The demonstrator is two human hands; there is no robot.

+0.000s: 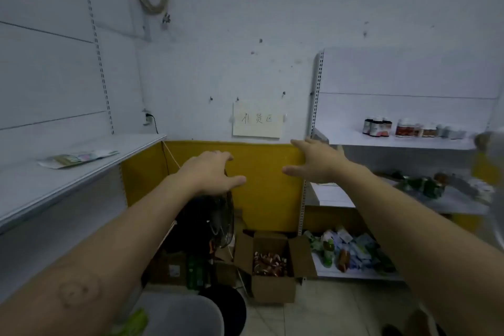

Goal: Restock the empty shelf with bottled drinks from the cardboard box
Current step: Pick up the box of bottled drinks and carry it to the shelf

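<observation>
An open cardboard box [272, 285] stands on the floor by the yellow wall, with several brown bottled drinks [268, 263] inside. My left hand [210, 172] and my right hand [317, 162] are stretched forward at chest height, far above the box, fingers spread and holding nothing. A long white shelf [68, 174] runs along the left, nearly bare except for a flat packet [76, 158]. The shelf unit [395, 142] on the right carries small jars on its upper board.
A black floor fan [215, 224] stands below my left hand. Beside it are a green bottle pack [195, 271] and a grey bin [177, 316]. The right unit's lower shelves hold green packs and mixed packets. A paper sign [257, 123] hangs on the wall.
</observation>
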